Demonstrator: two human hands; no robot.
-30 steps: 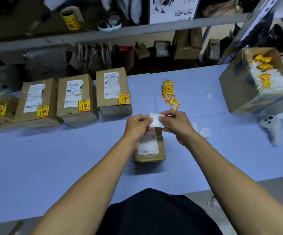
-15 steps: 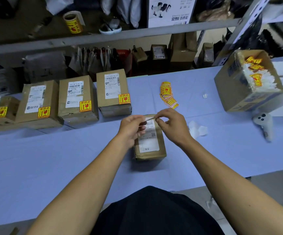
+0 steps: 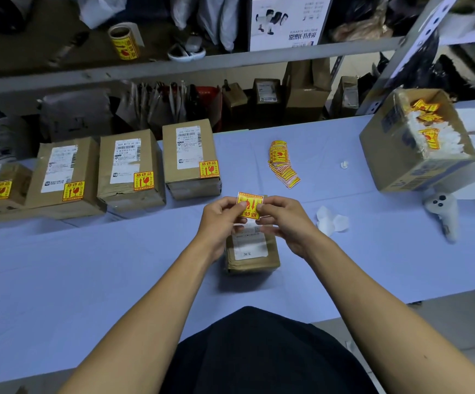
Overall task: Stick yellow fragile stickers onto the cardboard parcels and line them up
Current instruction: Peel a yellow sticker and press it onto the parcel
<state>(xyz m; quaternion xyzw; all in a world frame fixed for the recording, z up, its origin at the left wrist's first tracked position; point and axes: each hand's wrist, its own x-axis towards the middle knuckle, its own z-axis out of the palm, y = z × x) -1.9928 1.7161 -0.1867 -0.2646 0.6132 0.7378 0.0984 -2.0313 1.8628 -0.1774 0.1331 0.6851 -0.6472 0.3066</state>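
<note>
Sticker (image 3: 249,205) is pinched between both hands, left hand (image 3: 221,217) on its left edge and right hand (image 3: 283,220) on its right, held just above the far end of the parcel (image 3: 251,251). Best bet, imo: keep it taut and lay one edge down first on bare cardboard beside the white label, then smooth across. Other stickered parcels sit in a row up-left of the parcel, well apart.
</note>
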